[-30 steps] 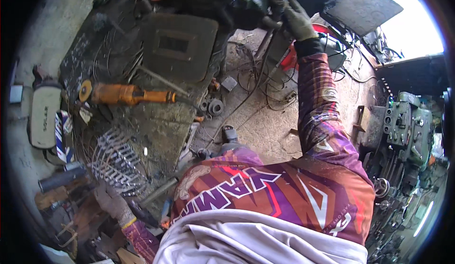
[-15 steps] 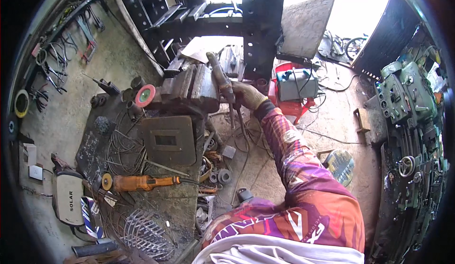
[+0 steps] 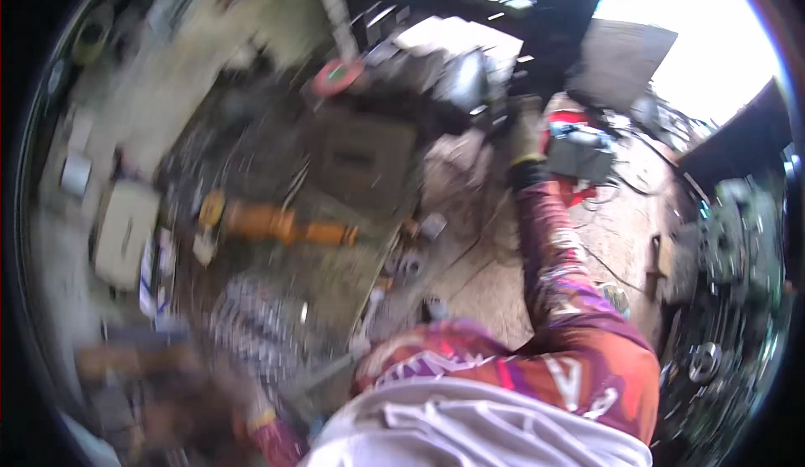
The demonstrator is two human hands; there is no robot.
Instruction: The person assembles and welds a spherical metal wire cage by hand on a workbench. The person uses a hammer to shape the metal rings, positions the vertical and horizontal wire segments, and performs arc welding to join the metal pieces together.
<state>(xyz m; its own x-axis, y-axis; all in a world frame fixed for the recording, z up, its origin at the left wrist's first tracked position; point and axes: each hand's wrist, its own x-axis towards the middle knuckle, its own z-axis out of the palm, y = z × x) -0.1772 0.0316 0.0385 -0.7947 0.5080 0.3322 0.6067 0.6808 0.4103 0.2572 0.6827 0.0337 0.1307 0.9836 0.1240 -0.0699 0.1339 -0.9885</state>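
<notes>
My right arm stretches forward, and its gloved hand (image 3: pixel 527 132) is near the right end of the bench vise (image 3: pixel 463 81). Motion blur smears its fingers, so its grip cannot be made out. At the lower left, my left hand (image 3: pixel 251 404) shows by its sleeve and yellowish cuff, beside a dark brown blurred mass (image 3: pixel 180 412); its fingers are smeared too. An orange angle grinder (image 3: pixel 285 225) lies on the workbench (image 3: pixel 335 278). Beyond it is a dark welding shield (image 3: pixel 366 153) with a rectangular window. A metal grille (image 3: pixel 251 320) lies nearest the left hand.
A red and green disc (image 3: pixel 337 77) stands left of the vise. A grey machine (image 3: pixel 583 153) sits on a red stool (image 3: pixel 579 192) at the right. A green lathe-like machine (image 3: pixel 738 232) lines the right side. A pale box (image 3: pixel 126 236) is at the left wall.
The whole view has swung and blurred, shifting the vise and right hand rightward. My left hand and sleeve have come into view at the lower left.
</notes>
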